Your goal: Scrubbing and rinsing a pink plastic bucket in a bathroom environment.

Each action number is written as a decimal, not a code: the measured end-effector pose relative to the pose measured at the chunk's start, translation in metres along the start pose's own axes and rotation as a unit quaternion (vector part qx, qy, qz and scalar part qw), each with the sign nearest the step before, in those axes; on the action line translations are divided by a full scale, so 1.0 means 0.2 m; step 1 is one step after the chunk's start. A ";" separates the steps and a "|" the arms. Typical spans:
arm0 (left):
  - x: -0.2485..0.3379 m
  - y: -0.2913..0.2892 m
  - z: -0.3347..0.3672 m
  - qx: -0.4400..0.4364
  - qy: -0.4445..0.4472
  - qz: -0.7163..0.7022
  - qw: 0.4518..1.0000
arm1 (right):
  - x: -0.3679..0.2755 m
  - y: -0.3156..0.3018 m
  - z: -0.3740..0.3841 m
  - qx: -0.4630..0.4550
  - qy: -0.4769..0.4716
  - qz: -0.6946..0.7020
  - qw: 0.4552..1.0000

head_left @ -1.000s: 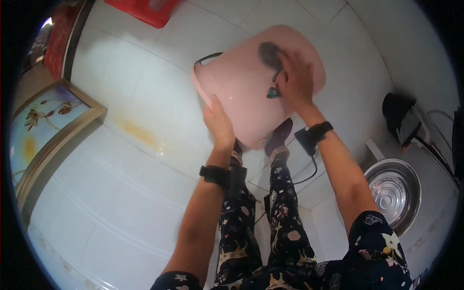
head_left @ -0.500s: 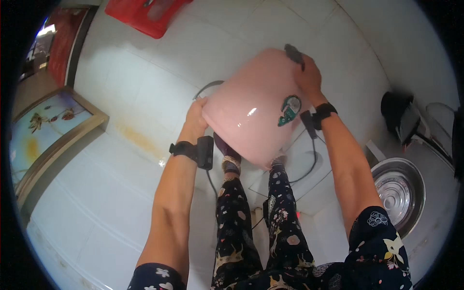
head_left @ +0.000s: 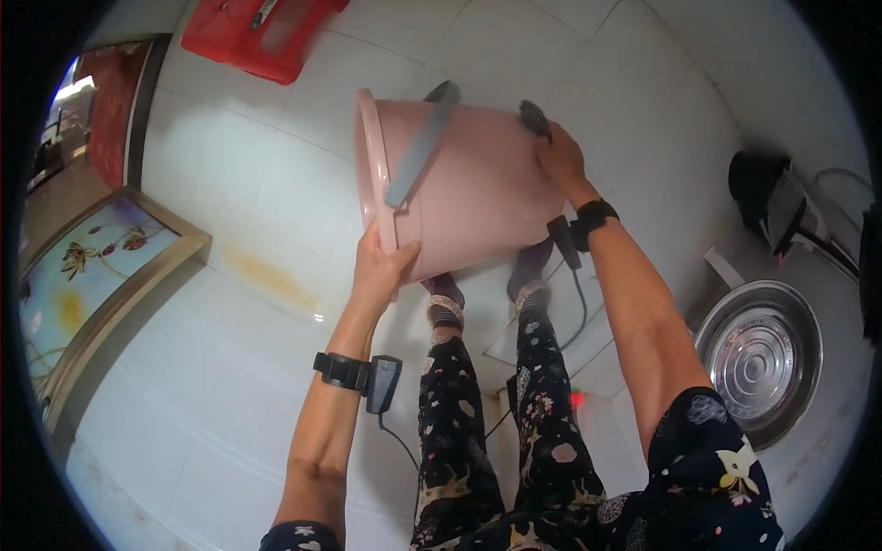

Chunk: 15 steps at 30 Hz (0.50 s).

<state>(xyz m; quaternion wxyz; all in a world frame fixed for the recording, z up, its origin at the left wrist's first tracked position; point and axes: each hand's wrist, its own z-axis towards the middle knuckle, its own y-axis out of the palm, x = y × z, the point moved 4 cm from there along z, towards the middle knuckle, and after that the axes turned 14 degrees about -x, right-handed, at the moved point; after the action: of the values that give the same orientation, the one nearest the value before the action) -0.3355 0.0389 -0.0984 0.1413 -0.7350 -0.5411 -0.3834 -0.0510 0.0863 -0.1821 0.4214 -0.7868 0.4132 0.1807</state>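
A pink bucket is tipped on its side in front of my feet, its open mouth facing left. Its flat grey handle lies across the wall near the mouth. My left hand grips the near part of the rim, thumb on the outside. At the bucket's base end, my right hand is closed on a dark grey scouring pad, whose exact kind is hard to make out. That pad touches the far edge of the base. The underside of the bucket is turned away from view.
A red plastic stool stands at the far left. A framed glass panel with painted flowers is on the left. To the right are a round metal basin and a black-and-grey dustpan-like object. Pale floor tiles carry a yellow stain.
The bucket has turned, so its mouth now points left and its grey handle shows; the green sticker has rolled out of sight. My left hand shifted slightly lower, and my right hand moved a little left.
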 end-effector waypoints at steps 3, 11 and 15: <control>-0.07 -0.11 -0.05 -0.006 -0.001 0.042 0.999 | -0.29 0.25 -0.09 -0.038 -0.076 0.064 0.994; -0.15 -0.05 -0.07 -0.005 -0.002 -0.016 1.000 | -0.70 0.47 -0.19 -0.065 -0.218 0.071 0.971; -0.11 -0.09 -0.05 -0.038 -0.007 0.119 0.992 | -0.69 0.36 -0.17 -0.156 -0.061 0.502 0.849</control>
<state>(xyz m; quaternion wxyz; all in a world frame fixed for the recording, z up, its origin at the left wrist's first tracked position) -0.3582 0.0243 -0.1120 0.1542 -0.8014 -0.4359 -0.3795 -0.1931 0.1056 -0.1125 0.1699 -0.5148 0.6915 0.4774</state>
